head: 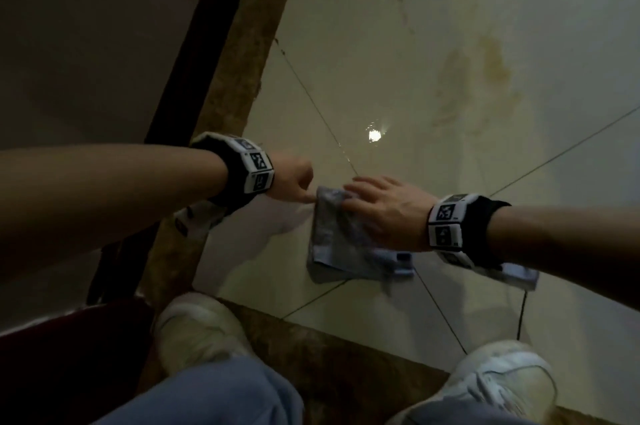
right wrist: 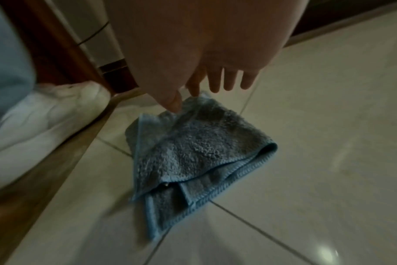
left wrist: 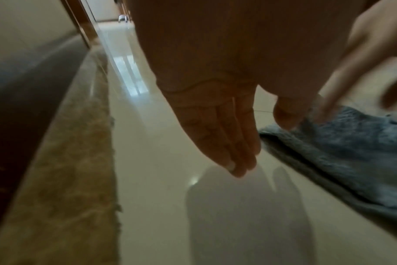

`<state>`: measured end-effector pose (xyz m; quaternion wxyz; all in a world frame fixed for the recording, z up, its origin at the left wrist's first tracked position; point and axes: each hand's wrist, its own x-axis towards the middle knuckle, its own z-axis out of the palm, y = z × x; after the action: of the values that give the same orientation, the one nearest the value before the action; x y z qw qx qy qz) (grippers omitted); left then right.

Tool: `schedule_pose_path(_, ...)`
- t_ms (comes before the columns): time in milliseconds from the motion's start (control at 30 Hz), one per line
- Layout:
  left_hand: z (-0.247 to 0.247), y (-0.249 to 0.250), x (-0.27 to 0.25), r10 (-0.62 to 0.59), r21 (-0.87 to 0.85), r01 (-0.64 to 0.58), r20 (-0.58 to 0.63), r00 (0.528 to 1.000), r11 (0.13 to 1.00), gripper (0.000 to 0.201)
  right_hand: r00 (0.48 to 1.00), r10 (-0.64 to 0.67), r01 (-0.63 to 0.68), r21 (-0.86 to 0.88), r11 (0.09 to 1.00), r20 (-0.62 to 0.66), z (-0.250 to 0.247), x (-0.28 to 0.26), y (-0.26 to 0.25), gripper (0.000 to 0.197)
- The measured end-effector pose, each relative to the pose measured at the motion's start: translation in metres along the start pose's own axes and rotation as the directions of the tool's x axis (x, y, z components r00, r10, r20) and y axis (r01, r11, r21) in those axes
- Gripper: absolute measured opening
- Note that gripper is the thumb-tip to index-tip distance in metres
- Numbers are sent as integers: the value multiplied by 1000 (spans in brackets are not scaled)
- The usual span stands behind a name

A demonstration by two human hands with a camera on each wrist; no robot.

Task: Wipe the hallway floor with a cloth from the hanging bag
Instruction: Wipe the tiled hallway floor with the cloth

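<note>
A folded blue-grey terry cloth (head: 346, 244) lies on the pale glossy floor tiles (head: 450, 26) in front of my feet. My right hand (head: 353, 196) reaches over it from the right. In the right wrist view the right hand (right wrist: 184, 100) pinches a raised corner of the cloth (right wrist: 193, 152) between thumb and forefinger, with the other fingers straight. My left hand (head: 304, 189) is at the cloth's left edge. Its fingers (left wrist: 233, 143) hang straight above the tile and its thumb touches the cloth (left wrist: 351, 152).
A brownish stain (head: 485, 78) marks the tiles beyond the cloth. A mottled brown border strip (head: 235, 61) and a dark baseboard (head: 207, 26) run along the left wall. My white shoes (head: 197, 331) (head: 502, 379) stand close behind the cloth. A thin black cable (head: 521, 317) hangs from my right wrist.
</note>
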<state>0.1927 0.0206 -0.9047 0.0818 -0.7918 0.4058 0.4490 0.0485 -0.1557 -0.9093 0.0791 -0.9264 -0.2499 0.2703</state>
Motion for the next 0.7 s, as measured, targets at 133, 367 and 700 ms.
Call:
schedule_pose_path(133,-2,-9,-4,41,121,-43,19,999,992,38,967,-236,246,-111,963,97,17,11,-6,69)
schedule_pose_path(367,-1,6,10,171,321,-174,39,985,931,33,931,-224,291,-214,933,288,26,10,3,80)
schedule_pose_path(700,-33,41,62,419,397,-320,-195,887,860,22,996,-13,24,-117,993,91,77,-22,-29,70)
